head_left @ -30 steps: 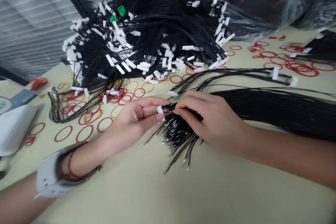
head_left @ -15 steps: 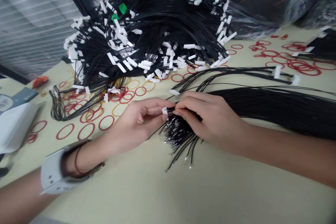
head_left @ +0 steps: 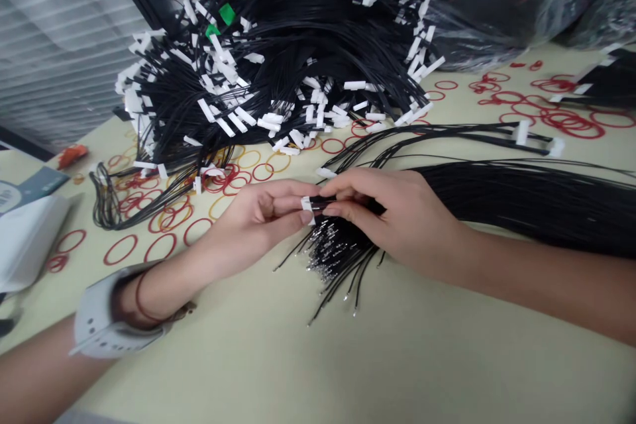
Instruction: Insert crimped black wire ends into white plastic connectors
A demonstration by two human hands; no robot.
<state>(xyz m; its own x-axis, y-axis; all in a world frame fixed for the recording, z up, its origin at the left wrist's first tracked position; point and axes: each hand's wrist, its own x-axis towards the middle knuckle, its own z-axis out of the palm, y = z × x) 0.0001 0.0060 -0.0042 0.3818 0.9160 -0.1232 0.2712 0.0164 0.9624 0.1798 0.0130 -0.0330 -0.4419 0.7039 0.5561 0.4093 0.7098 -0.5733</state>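
Between the thumb and fingers of my left hand (head_left: 261,215) is a small white connector housing (head_left: 307,207). My right hand (head_left: 392,212) pinches thin black wires (head_left: 324,205) close beside it; these run up to the housing's right side. How deep the wire ends sit in the housing is too small to tell. Below both hands lies a thick bundle of black wires (head_left: 477,195) with bare silvery terminals (head_left: 325,252) at its left end. Several wires fan out loosely from it toward the front. The right hand covers part of the bundle.
A large heap of black cables (head_left: 298,46) with white connectors lies at the back. Red rubber bands (head_left: 571,120) and yellow ones are scattered around. Finished-looking cables (head_left: 427,136) stretch behind my right hand. A clear plastic bag (head_left: 487,13) stands back right, a white box (head_left: 32,238) at left.
The view has shifted slightly. My right fingers now sit a little differently on the wires, with more of them showing beside the white housing. Both hands keep their pinch.
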